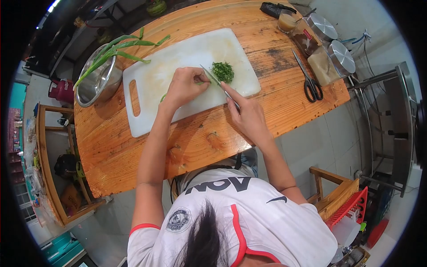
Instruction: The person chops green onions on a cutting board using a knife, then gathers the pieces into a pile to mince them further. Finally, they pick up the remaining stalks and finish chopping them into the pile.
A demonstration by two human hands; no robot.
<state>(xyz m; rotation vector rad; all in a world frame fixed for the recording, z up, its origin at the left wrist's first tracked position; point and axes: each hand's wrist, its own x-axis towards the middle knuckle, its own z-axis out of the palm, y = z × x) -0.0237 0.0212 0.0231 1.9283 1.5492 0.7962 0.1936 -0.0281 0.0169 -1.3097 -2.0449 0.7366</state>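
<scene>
My left hand (pixel 187 84) is closed around a green onion (pixel 163 97), whose end pokes out below my wrist on the white cutting board (pixel 155 73). My right hand (pixel 248 113) grips a knife (pixel 212 76), its blade angled up and left beside my left fingertips. Just right of the blade lies a small heap of finely chopped greens (pixel 223 72). At the far left, long green onion stalks (pixel 116 50) rest across the rim of a steel bowl (pixel 98 84).
Black-handled scissors (pixel 312 90) lie on the wooden table (pixel 284 113) to the right. Beyond them stand jars with metal lids (pixel 341 58) and a glass of light brown liquid (pixel 287 21). A black plastic bag (pixel 275 9) is at the far edge.
</scene>
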